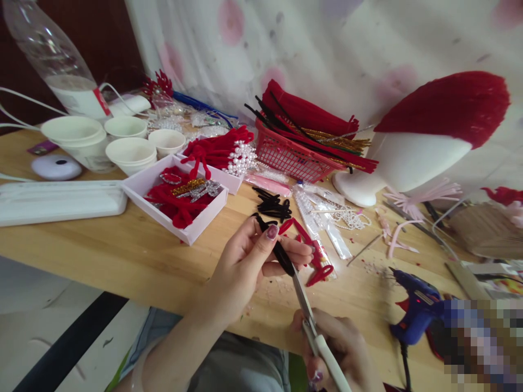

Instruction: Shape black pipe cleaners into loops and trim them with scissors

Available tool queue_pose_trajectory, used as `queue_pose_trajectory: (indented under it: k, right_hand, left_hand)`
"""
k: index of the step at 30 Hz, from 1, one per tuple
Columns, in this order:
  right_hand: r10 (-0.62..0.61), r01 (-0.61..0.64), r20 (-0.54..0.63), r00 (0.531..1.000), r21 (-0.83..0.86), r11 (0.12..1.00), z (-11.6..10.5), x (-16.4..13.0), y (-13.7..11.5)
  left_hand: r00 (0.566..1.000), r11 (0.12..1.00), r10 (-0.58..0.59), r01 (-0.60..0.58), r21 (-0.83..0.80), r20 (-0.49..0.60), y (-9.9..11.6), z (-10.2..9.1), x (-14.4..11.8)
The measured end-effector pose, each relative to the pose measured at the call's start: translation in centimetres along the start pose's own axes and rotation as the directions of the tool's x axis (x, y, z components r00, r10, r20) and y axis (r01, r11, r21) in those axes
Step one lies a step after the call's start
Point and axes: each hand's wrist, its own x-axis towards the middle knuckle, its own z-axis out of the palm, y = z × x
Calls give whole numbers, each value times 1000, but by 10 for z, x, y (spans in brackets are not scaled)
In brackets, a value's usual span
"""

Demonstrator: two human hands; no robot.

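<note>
My left hand (pixel 249 256) pinches a black fuzzy pipe cleaner loop (pixel 283 257) between thumb and fingers above the wooden table. In my right hand (pixel 337 348) is a pair of scissors (pixel 321 345) with pale handles. Its blades reach up to the lower end of the black loop; whether they touch it I cannot tell. Just beyond my left hand lies a small pile of black pipe cleaner pieces (pixel 273 206). Red pipe cleaner loops (pixel 320 275) rest on the table to the right of my left fingers.
A white box (pixel 196 231) holds red and glittery pieces. Behind it are pearl-tipped red stems (pixel 241 158) and a red basket (pixel 292 158) of pipe cleaners. Paper cups (pixel 133 152) stand left; a blue glue gun (pixel 417 305) and a white head form (pixel 420 158) are right.
</note>
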Motion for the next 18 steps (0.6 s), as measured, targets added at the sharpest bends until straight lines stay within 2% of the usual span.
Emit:
queue_pose_trajectory:
  k: [5, 14, 18]
  right_hand:
    - [25, -34, 55, 998, 173, 984, 2, -3, 7]
    - [-16, 16, -8, 1000, -36, 999, 0, 2, -3]
    - [4, -3, 8, 1000, -57, 998, 0, 2, 2]
  left_hand:
    - [999, 999, -35, 36, -18, 22, 2, -1, 1]
    - [999, 999, -26, 24, 47, 32, 1, -3, 2]
    - [999, 999, -16, 15, 33, 32, 0, -3, 2]
